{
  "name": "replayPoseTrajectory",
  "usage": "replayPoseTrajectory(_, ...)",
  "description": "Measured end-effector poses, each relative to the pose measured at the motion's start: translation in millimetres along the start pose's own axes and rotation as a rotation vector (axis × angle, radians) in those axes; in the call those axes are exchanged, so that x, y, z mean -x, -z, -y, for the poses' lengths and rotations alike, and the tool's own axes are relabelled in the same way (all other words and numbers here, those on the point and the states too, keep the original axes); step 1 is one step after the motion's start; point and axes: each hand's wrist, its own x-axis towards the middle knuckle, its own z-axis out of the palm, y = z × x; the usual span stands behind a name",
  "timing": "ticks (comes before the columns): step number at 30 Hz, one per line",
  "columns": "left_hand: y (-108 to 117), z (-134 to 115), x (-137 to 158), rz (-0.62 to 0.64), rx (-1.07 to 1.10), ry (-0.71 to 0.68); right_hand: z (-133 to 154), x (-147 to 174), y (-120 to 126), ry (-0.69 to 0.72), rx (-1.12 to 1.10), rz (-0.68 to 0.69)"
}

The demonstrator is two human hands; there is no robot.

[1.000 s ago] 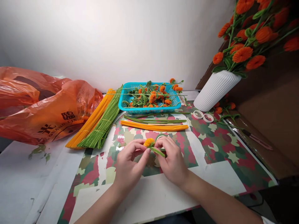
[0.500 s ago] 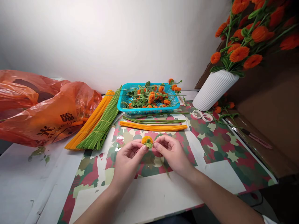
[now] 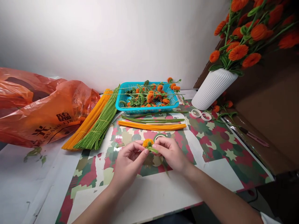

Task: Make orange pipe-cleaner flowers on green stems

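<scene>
Between my two hands is a small pipe-cleaner flower [image 3: 148, 142] with a yellow-orange head and green pieces beneath it. My left hand [image 3: 131, 157] pinches it from the left, thumb on the green part. From the right, my right hand [image 3: 170, 152] pinches the green part at its base. A thin green stem [image 3: 165, 168] hangs down below my right fingers. A roll of tape [image 3: 160, 136] lies just behind my right fingers, partly hidden. Beyond the hands lie a row of yellow-orange pipe cleaners [image 3: 151, 126] and some loose green ones [image 3: 154, 120].
A blue basket [image 3: 146, 109] of orange flowers stands at the back. Yellow-orange [image 3: 87, 119] and green bundles [image 3: 100, 124] and an orange plastic bag [image 3: 46, 115] lie left. At right are a white vase [image 3: 213, 88] of flowers, white tape rolls [image 3: 196, 113] and a pink cutter [image 3: 255, 137].
A green piece under the flower head now points further right, toward my right fingers. Both hands keep their pinch. The whole view has shifted slightly.
</scene>
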Motion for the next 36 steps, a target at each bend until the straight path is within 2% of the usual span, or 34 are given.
replayPoseTrajectory(7, 0.5, 4.6, 2.6, 0.037, -0.126, -0.173, -1.5, -1.0, -3.4, -0.207, -0.277, -0.026)
replayPoseTrajectory(10, 0.1, 4.6, 1.9, 0.043, -0.125, -0.157, -0.6, 1.4, -3.6, -0.183, -0.262, -0.015)
replayPoseTrajectory(16, 4.1, 2.6, -3.6, 0.101, 0.007, 0.096, 9.3, 7.7, 5.8, 0.186, 0.220, -0.121)
replayPoseTrajectory(18, 5.2, 1.2, -4.6, 0.146, 0.023, 0.149, 10.7, 7.9, 8.0, 0.274, 0.382, -0.094)
replayPoseTrajectory(22, 4.7, 0.6, -5.8, 0.153, 0.032, 0.135, 5.2, 5.6, 7.7, 0.357, 0.692, 0.053)
replayPoseTrajectory(25, 3.9, 2.7, -6.8, 0.095, 0.001, 0.067, -1.6, 4.0, 6.3, 0.415, 0.814, 0.082)
replayPoseTrajectory(31, 4.0, 4.0, -5.4, 0.062, -0.045, -0.064, -2.0, 4.8, 4.4, 0.410, 0.661, 0.030)
replayPoseTrajectory(36, 4.6, 3.0, -4.3, 0.069, -0.104, -0.126, 0.8, 7.4, -0.1, 0.274, 0.395, -0.022)
